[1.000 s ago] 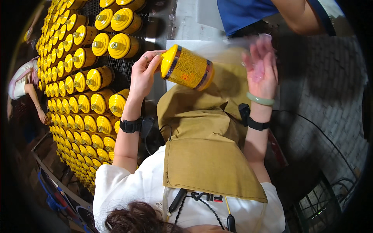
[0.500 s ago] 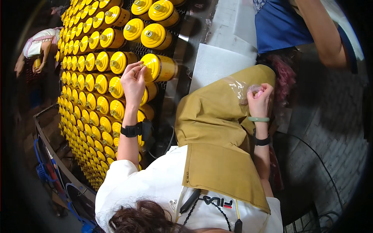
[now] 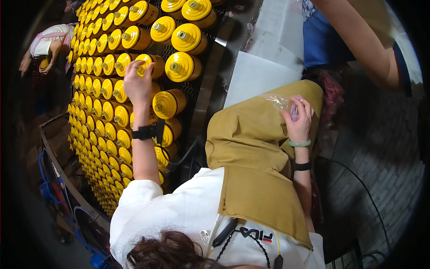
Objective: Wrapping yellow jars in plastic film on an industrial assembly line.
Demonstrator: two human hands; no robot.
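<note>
My left hand (image 3: 138,85) reaches over rows of yellow metal canisters with short threaded necks. Its thumb and fingers are apart, next to the top of one canister (image 3: 156,63); whether they touch it I cannot tell. To the right of that hand another canister (image 3: 181,67) stands free of it, with a further canister (image 3: 166,104) nearer me. Over my khaki-covered lap, my right hand (image 3: 299,123) is closed around a crumpled clear plastic bag (image 3: 278,101). Small pinkish-purple pieces (image 3: 294,112) show between its fingers.
A dark rail (image 3: 204,101) edges the mesh surface under the canisters. White foam sheets (image 3: 244,76) lie beyond my lap. A co-worker's arm (image 3: 365,42) is at upper right, another person (image 3: 51,42) at far left. Pink plastic (image 3: 330,94) lies beside my knee.
My left hand has let go of the neck of the right-hand canister and moved left. My right hand's fingers have shifted on the plastic bag. The whole view has shifted slightly.
</note>
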